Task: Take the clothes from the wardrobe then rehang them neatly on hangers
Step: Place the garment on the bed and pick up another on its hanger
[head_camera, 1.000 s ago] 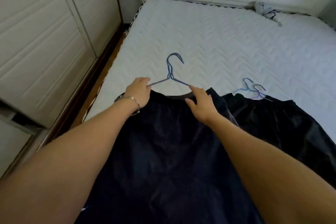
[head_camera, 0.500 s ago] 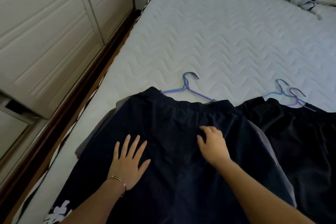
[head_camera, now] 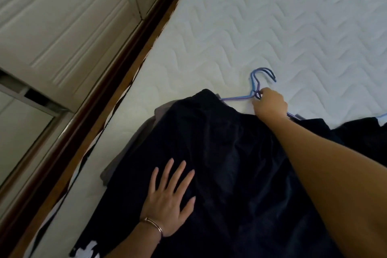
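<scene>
A dark navy garment (head_camera: 230, 163) lies spread on the quilted, wave-stitched white mattress (head_camera: 272, 27). The left hand (head_camera: 167, 201) presses flat on the fabric with fingers splayed, while the right hand (head_camera: 270, 104) pinches the neck of thin blue wire hangers (head_camera: 254, 88).

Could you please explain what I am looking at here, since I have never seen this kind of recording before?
There is no machine here: a person wears a wide-angle camera on the head, so the single picture looks forward and down at their own two bare hands. They are leaning over a bed with a white quilted mattress; wardrobe doors stand to the left. A dark garment lies spread on the mattress, with a grey one showing beneath its left edge. The left hand, with a bracelet on the wrist, presses flat on the dark cloth. The right hand pinches the neck of blue wire hangers at the garment's top.
</scene>
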The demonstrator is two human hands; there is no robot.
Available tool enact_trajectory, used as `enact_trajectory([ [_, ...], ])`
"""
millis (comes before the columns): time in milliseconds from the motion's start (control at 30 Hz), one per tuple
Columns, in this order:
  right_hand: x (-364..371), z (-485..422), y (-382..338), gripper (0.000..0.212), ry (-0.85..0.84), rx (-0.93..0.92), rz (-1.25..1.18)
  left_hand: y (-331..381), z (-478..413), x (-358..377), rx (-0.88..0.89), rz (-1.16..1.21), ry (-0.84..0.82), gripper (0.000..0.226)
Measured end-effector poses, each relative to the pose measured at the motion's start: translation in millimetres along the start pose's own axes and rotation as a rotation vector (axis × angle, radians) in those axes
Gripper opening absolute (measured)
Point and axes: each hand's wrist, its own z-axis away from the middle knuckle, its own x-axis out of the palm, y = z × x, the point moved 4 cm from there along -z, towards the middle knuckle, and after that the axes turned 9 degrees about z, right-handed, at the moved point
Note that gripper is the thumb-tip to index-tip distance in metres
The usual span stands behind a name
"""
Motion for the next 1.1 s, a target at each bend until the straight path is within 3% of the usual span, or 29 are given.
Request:
enact_trajectory([
  [300,-71.1,54.3,10.0,0.028,0.27,-0.068,-0.122,4.3,1.0,-6.6,0.002,0.0,-0.007,0.059],
  [467,-108.3,129.0,10.8,0.024,0.325,-0.342,-0.227,8.0,4.0,-48.3,-0.026,0.224,-0.203,0.09],
  [533,-130.3,163.3,10.3,0.023,0.349,-0.442,-0.237,16.7,14.4,-102.3,-0.015,0.347,0.006,0.086],
  [633,-173.4,215.8,11.6,0.021,0.395,-0.499,-0.295,40.7,30.9,-200.3,0.065,0.459,0.381,0.06],
  [700,-208.3,257.5,10.8,0.02,0.412,-0.523,-0.39,60.5,38.2,-269.4,0.126,0.477,0.455,0.051],
  [767,-246.4,304.7,11.0,0.018,0.407,-0.552,-0.471,76.5,50.4,-334.3,0.14,0.483,0.4,0.055],
  [900,-336.8,397.8,13.0,0.01,0.397,-0.639,-0.58,98.5,105.4,-438.6,0.109,0.44,0.1,0.05],
  [1100,-469.3,507.2,15.2,0.012,0.397,-0.794,-0.686,158.3,231.1,-577.8,0.196,0.458,0.067,0.028],
])
